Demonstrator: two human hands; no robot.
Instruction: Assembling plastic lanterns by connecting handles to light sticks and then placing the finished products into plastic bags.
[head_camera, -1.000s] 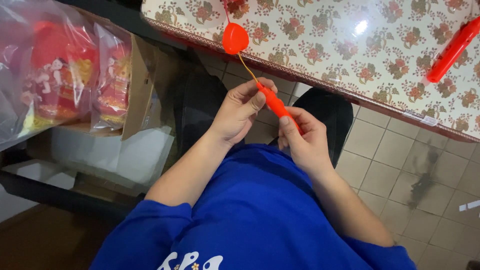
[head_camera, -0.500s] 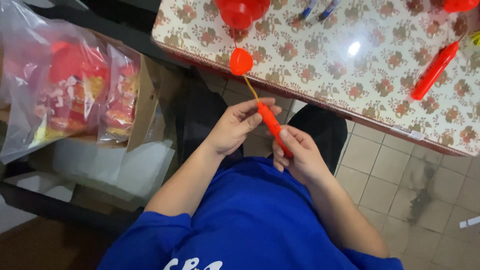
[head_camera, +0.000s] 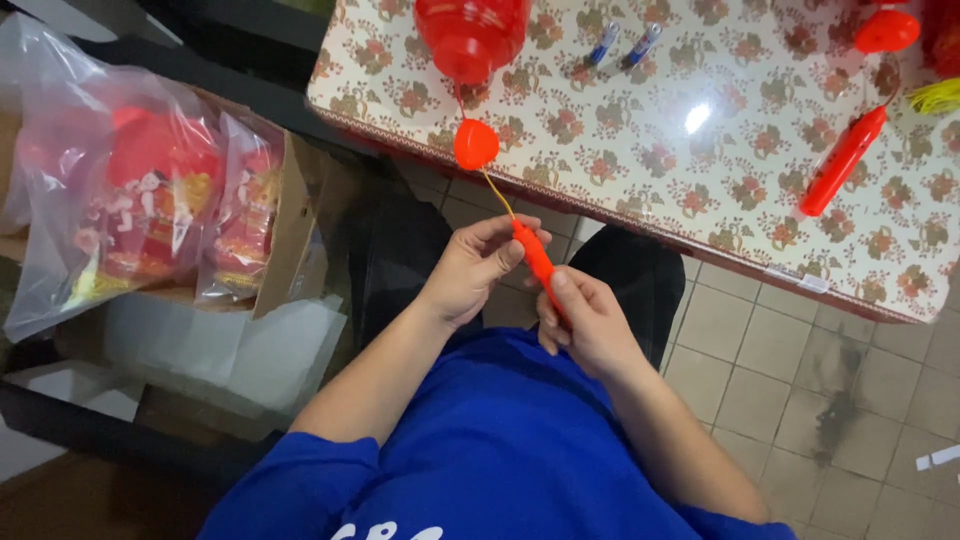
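Right now your left hand (head_camera: 470, 270) and right hand (head_camera: 585, 320) are both closed on the same orange-red plastic handle (head_camera: 535, 258), held over your lap just below the table's near edge. Your left thumb and fingers pinch its upper end, and your right hand wraps the lower end, thumb pressed along it. From the handle's top a thin yellow wire (head_camera: 497, 190) runs toward eleven o'clock to a small red cap (head_camera: 475, 143), which hangs in front of the table edge. Directly at twelve o'clock from that cap, a red plastic lantern (head_camera: 470, 35) sits on the floral tablecloth (head_camera: 640, 150). Out at two o'clock from your hands, a second red handle (head_camera: 842, 160) lies on the cloth, with two small batteries (head_camera: 622, 42) beyond it at one o'clock. At nine o'clock, clear bags of red goods (head_camera: 130, 210) fill a cardboard box (head_camera: 295, 230).
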